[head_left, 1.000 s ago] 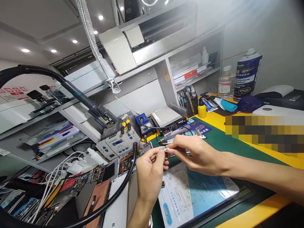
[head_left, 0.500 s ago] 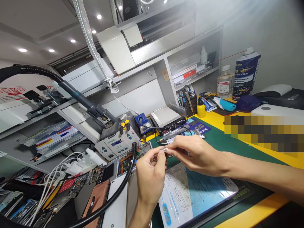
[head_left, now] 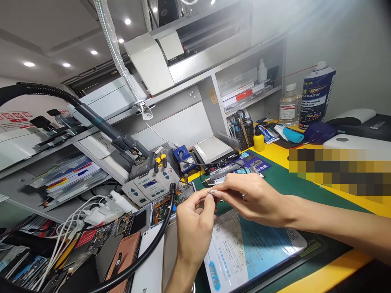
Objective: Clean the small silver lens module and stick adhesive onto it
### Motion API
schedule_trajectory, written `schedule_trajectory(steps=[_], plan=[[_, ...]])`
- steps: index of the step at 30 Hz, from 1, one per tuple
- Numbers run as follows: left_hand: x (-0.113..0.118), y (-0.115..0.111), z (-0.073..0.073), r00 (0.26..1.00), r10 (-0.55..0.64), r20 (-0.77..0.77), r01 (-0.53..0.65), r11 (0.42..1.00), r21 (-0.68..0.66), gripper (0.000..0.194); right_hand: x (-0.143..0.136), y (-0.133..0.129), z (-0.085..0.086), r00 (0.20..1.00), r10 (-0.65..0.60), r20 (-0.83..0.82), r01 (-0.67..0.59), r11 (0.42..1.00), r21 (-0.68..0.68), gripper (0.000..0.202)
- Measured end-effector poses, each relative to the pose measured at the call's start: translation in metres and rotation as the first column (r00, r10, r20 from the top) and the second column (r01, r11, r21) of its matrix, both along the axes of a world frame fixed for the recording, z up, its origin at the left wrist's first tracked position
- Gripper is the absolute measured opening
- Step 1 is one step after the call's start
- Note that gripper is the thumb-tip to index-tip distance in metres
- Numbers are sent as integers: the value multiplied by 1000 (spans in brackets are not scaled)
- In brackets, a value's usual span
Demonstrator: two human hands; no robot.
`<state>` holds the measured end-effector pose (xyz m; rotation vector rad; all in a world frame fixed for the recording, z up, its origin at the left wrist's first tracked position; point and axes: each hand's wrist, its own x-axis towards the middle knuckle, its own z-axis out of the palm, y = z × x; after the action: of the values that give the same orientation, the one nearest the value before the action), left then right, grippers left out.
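Note:
Between the fingertips of both hands is a tiny silvery-white piece (head_left: 213, 191), too small and too covered to name. My left hand (head_left: 195, 226) pinches it from the left with thumb and forefinger, the other fingers curled. From the right, my right hand (head_left: 259, 200) closes on it with thumb and forefinger, so the tips of the two hands meet. Both are held above the far edge of a blue and white printed pad (head_left: 259, 248), which lies on a green mat (head_left: 301, 185).
A grey rework station (head_left: 149, 185) stands behind at left, its black hose (head_left: 159, 240) curving past phones. Behind the hands are a heating plate (head_left: 215, 149) and a grey pen-shaped tool (head_left: 226, 170). Yellow bottle (head_left: 258, 140) and spray can (head_left: 316, 97) stand at right.
Both hands have shifted very slightly at the fingertips, still pinching the small piece together. Everything else looks the same.

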<state>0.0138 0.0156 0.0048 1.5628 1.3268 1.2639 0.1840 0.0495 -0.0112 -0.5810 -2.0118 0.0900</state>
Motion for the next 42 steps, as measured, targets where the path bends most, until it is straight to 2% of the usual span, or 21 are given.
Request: schedule_trajectory(steps=[15,25,31,42], plan=[[0,-2,-2,999,-47,-28,47,999,-3,29,-1,-2,-1,1000,-18,15,18,1000,13,12],[3,-1,-4,996,-22,-81,21,1000,-14,28,-1,-4,1,1000,-11,27,11,1000,9,13],[4,-3,-4,990,-17,-142,22,999,35,24,-1,-3,-1,999,-17,39,17,1000,-2,14],[4,-4,-3,991,1,-133,7,998,55,26,0,-4,1,998,-33,49,34,999,-11,11]])
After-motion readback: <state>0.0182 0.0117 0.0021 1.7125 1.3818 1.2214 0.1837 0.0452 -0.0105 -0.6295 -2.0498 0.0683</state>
